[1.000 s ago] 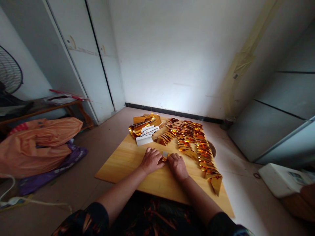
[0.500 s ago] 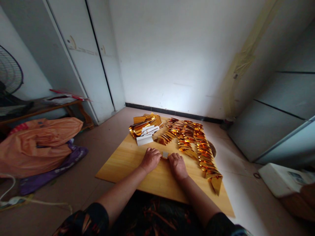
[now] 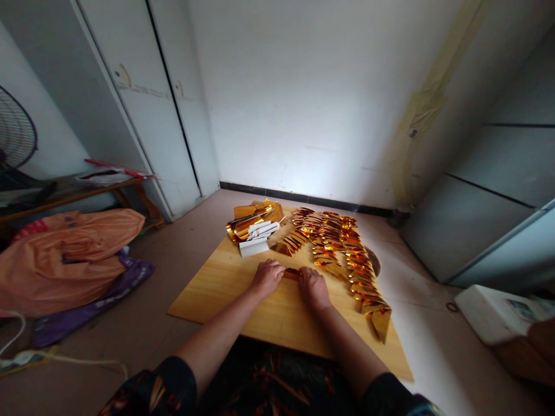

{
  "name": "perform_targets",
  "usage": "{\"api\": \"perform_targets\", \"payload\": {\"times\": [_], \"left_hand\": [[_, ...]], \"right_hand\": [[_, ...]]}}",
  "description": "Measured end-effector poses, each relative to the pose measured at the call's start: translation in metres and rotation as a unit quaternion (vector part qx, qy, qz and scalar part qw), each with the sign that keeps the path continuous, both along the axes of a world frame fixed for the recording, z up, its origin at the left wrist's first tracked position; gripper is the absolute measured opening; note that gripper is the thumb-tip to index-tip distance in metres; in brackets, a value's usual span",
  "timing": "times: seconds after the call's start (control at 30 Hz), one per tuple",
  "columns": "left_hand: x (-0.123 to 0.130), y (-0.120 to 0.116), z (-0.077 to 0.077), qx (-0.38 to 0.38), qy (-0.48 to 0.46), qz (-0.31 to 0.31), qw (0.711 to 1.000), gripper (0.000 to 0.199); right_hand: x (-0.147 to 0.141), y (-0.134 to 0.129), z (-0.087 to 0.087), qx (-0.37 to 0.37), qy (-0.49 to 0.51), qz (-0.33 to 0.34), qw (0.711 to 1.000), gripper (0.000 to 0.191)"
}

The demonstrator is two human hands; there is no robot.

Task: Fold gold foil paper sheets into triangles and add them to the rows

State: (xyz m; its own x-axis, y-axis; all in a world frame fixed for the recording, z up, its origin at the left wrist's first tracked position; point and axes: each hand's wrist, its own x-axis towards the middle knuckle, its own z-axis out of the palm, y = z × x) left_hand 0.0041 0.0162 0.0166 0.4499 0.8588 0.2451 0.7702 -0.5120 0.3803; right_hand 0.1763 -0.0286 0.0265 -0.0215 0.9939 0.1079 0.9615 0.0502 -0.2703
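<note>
Foil strip [image 3: 291,273], coppery, narrow, one end pinched in left fingers [image 3: 277,267], other in right fingers [image 3: 307,273]

Lower centre-left: lying open across bare wooden board [image 3: 212,289]. Below frame centre: being closed off by left hand [image 3: 266,278] and right hand [image 3: 315,287], pinching gold foil piece [image 3: 291,273] between. Just left of centre: being blocked by gold sheets [image 3: 255,215] and white papers [image 3: 262,231]. Right of centre: being barred by folded foil rows [image 3: 361,271]. Lower centre: opening between forearms [image 3: 225,329].
</note>
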Motion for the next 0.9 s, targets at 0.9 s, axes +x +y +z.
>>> {"api": "perform_targets", "payload": {"times": [0.9], "left_hand": [[0.019, 0.006, 0.029, -0.111, 0.082, 0.096, 0.986, 0.031]], "right_hand": [[-0.006, 0.011, 0.008, -0.052, -0.07, -0.027, 0.996, 0.03]]}}
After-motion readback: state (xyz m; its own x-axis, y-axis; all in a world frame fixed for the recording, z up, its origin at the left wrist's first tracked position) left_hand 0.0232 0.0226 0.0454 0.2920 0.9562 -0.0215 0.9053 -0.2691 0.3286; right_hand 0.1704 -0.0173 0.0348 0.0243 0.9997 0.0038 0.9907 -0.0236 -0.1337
